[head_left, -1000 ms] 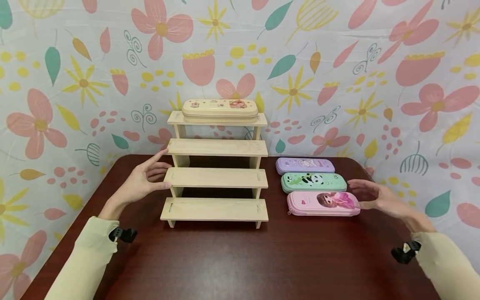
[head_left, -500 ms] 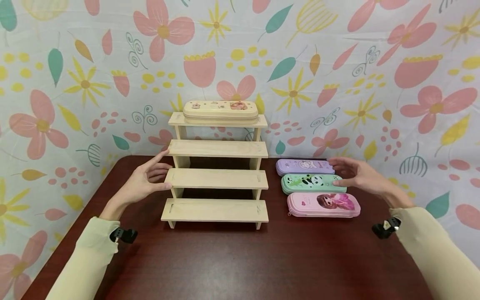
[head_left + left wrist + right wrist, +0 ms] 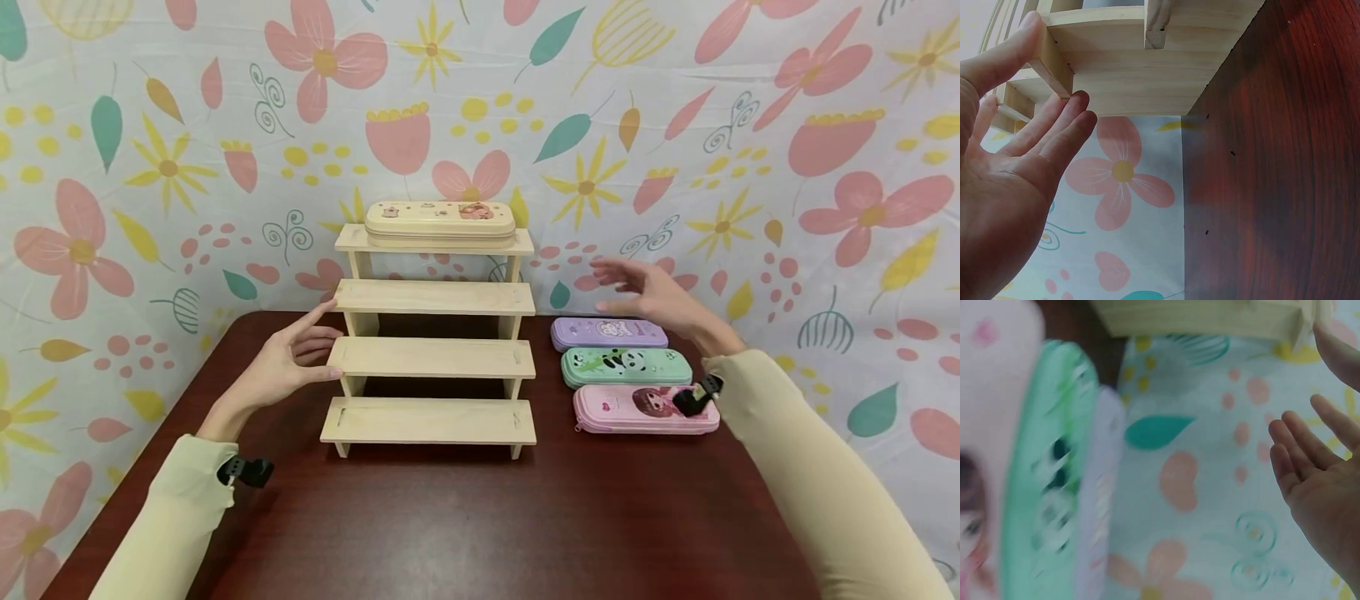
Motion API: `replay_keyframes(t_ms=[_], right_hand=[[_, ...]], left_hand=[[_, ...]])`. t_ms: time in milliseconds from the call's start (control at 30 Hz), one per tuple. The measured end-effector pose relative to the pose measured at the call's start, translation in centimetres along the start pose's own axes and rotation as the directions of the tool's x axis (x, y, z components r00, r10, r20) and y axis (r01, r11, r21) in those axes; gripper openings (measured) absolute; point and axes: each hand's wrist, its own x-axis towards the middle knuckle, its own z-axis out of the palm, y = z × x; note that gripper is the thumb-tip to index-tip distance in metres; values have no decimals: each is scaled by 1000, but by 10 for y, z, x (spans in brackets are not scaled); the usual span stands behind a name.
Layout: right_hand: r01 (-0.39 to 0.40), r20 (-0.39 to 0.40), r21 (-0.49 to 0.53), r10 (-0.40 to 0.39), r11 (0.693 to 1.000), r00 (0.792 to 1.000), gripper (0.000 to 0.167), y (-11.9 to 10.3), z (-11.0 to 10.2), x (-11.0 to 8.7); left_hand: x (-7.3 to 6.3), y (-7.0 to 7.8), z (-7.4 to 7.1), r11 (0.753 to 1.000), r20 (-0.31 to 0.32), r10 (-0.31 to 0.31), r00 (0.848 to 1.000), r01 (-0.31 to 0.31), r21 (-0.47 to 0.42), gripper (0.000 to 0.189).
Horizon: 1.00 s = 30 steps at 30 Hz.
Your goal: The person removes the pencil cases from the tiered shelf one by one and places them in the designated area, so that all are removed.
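A pale wooden stepped rack (image 3: 435, 418) stands on the table, a cream pencil case (image 3: 441, 225) lying along its top tier. My left hand (image 3: 281, 362) is at the rack's left side, index fingertip and thumb touching the ends of two middle shelves. The left wrist view shows that thumb (image 3: 1007, 53) on a shelf end, other fingertips beside it. My right hand (image 3: 648, 296) holds nothing and hovers with loose fingers behind and above the purple pencil case (image 3: 609, 335). A green panda pencil case (image 3: 627, 367) and a pink one (image 3: 611, 407) lie in front.
The dark red-brown table (image 3: 450, 525) runs up to a flower-printed cloth (image 3: 225, 167) at the back. The right sleeve and wrist camera (image 3: 693, 398) cover part of the pink case. Three lower tiers of the rack have bare tops.
My right hand has moved from the right end of the pink pencil case, back and leftward over the green and purple ones. My left hand stays at the rack.
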Motion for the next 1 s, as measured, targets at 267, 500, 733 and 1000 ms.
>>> replay_keyframes(t_ms=[267,500,733,1000], right_hand=[[72,-10,49,-72,996,997,75,-38,12,60],[71,-26,30,-71,997,997,78,-63,19,89],[35,-15,16,-35,999,999,81,-76,31,110],[37,1,0,-37,999,999,77,-86,40,131]], left_hand=[[-1,-3,0,1000,-4,2,1000,-2,-19,103],[0,-2,-1,1000,0,9,1000,-9,-11,103],[0,-2,-1,1000,2,-13,1000,13,-10,103],[0,0,-2,1000,0,-10,1000,10,-3,103]])
